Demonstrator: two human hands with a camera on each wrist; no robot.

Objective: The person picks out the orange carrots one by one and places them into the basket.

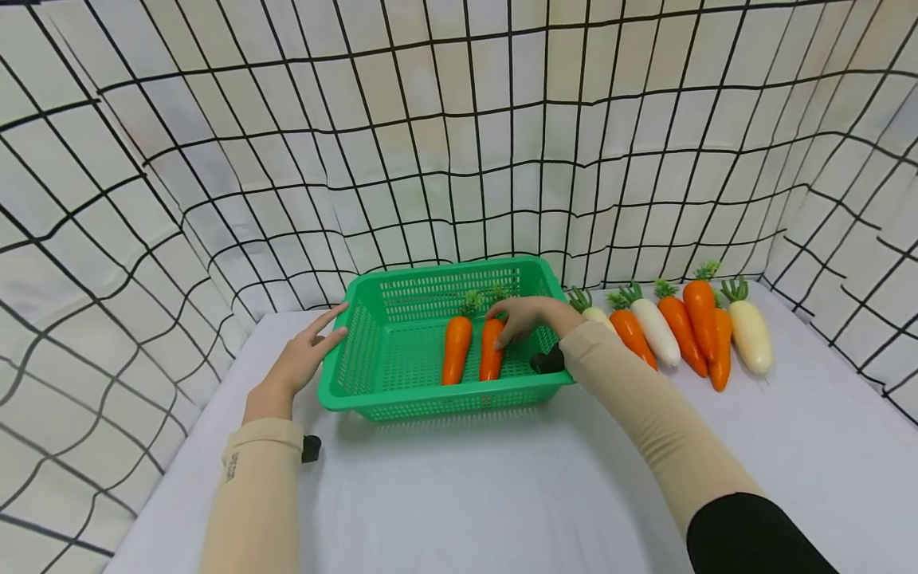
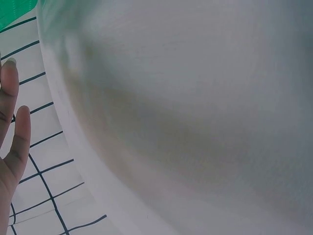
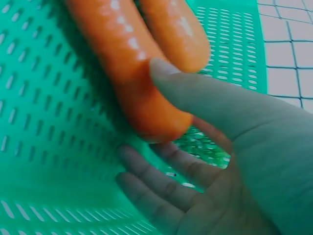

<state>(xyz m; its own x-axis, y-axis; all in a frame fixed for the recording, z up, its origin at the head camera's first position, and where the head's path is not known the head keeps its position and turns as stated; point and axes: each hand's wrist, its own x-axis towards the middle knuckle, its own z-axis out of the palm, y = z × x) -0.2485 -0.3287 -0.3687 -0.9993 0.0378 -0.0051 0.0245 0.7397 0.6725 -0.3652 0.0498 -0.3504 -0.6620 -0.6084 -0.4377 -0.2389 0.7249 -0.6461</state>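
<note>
A green perforated plastic basket [image 1: 437, 400] stands on the white table. Two orange carrots with leafy green tops lie side by side inside it. My right hand [image 1: 529, 313] reaches over the basket's right side and holds the right-hand carrot [image 1: 491, 363] near its leafy end. In the right wrist view the thumb [image 3: 188, 90] lies on this carrot, with the fingers around its other side. The other carrot [image 1: 456, 352] rests just left of it. My left hand [image 1: 296, 363] has its fingers spread at the basket's left rim, holding nothing.
Right of the basket lies a row of several more carrots [image 1: 681, 335] and white radishes [image 1: 656, 331], with a cream radish [image 1: 751, 339] at the far end. A black grid net [image 1: 502, 104] over white cloth closes off the back and sides of the table.
</note>
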